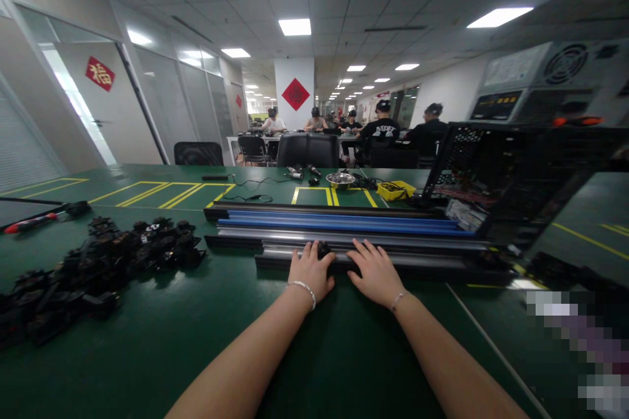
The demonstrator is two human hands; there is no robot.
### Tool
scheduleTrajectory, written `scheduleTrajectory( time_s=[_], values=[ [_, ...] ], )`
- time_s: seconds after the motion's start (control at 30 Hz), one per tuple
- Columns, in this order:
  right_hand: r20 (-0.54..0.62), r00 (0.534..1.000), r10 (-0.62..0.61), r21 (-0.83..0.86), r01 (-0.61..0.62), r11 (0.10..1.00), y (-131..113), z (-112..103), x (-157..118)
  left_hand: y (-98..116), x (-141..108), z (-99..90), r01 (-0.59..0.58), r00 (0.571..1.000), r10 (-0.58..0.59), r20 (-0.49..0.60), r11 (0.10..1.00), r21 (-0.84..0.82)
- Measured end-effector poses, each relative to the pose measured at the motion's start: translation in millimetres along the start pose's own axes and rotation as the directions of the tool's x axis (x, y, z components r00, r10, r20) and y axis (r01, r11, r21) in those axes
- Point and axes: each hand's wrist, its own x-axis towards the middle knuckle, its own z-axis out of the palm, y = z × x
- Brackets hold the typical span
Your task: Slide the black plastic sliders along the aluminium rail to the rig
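Note:
My left hand (pixel 310 273) rests at the nearest rail (pixel 417 263), a long black, grooved strip lying across the table. Between its thumb and fingers is a small black part (pixel 323 249), mostly covered by the hand. My right hand (pixel 377 271) lies on the same rail a little to the right, fingers stretched out and apart, holding nothing. Behind this rail, more long rails lie parallel, among them a blue one (pixel 339 222). A heap of small black parts (pixel 142 249) spreads over the table left of my hands.
An open computer case (pixel 511 183) stands at the right. A red-handled screwdriver (pixel 32 224) lies far left. Behind the rails are a metal bowl (pixel 341 179), a yellow basket (pixel 395 190) and cables (pixel 250 198). Several people sit at a farther table.

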Motion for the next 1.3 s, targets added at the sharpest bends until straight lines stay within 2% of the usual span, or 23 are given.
scheduleTrajectory(
  time_s=[0.4, 0.97, 1.3],
  values=[
    [0.010, 1.000, -0.001, -0.005, 0.001, 1.000, -2, -4, -1, -10, -2, -1.0, 0.045, 0.999, -0.045, 0.006, 0.999, 0.021],
    [0.059, 0.998, 0.023, -0.002, -0.023, 1.000, -2, -5, 0, -31, -5, -8.0, 0.103, 0.987, -0.109, 0.121, 0.993, 0.059],
    [0.077, 0.997, 0.027, 0.015, -0.029, 0.999, -2, -6, 0, -39, -8, -12.4, 0.131, 0.982, -0.140, 0.125, 0.989, 0.073]
  ],
)
